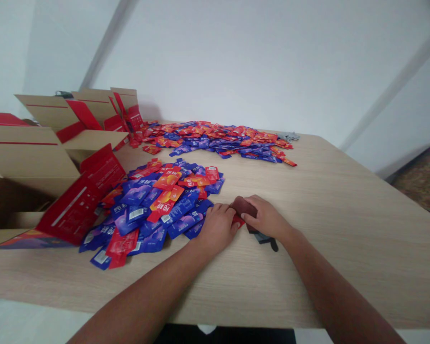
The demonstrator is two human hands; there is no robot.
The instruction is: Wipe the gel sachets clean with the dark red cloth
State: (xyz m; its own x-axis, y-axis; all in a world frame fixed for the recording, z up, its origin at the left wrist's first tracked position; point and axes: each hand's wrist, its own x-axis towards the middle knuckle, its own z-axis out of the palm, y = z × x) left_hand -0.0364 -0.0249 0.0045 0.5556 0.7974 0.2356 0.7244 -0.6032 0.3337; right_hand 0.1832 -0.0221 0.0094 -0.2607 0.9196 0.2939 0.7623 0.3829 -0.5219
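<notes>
My right hand (267, 217) is closed around a brown, rounded, block-like object (242, 205), whose exact kind I cannot make out. My left hand (218, 224) has its fingers bent over a small red packet (238, 220), right beside the brown object and partly hidden by both hands. Under my right wrist lies a flat dark grey item (263, 238) with a dark tab sticking out. Close to my left hand spreads a pile of blue and red-orange packets (154, 200), several with white barcode labels.
Open cardboard boxes (28, 153) with raised tan and red flaps stand at the left. A long heap of similar packets (218, 138) runs along the table's (329, 248) back edge by the wall. A grey crumpled item (289, 136) lies at its right end.
</notes>
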